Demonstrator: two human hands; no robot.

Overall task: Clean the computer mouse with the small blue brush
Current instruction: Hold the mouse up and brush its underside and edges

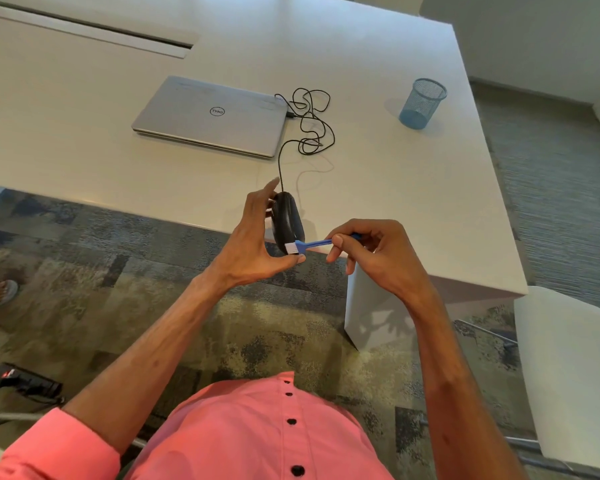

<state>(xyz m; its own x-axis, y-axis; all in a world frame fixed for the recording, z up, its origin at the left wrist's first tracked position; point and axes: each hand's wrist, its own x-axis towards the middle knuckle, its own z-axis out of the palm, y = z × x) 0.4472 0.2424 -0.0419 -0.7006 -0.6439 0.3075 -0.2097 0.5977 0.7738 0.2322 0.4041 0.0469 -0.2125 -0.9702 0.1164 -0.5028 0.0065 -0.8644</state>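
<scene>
- The biggest risk is sitting in the grip. The left hand [253,244] is holding the black computer mouse [288,220] in the air over the table's near edge, with the thumb under its lower end and the fingers wrapping its far side. A hard stroke could be knocking it loose onto the carpet.
- The mouse cable [312,123] is trailing back in loose loops to the closed laptop [208,116]. Lifting or turning the mouse further could be tugging the plug.
- The right hand [378,254] is pinching the handle of the small blue brush [309,244] between thumb and fingertips, with the white bristles touching the mouse's lower end. So light a pinch could be letting the brush twist or slip.
- The white table [395,188] is carrying the laptop and the cable loops beside it.
- Patterned carpet [118,254] is covering the floor below the hands.
- A white chair [568,375] is standing at the right.
- A blue mesh cup [421,103] is standing on the table's far right, well apart from the laptop.
- A power strip [25,379] is lying on the carpet at lower left.
</scene>
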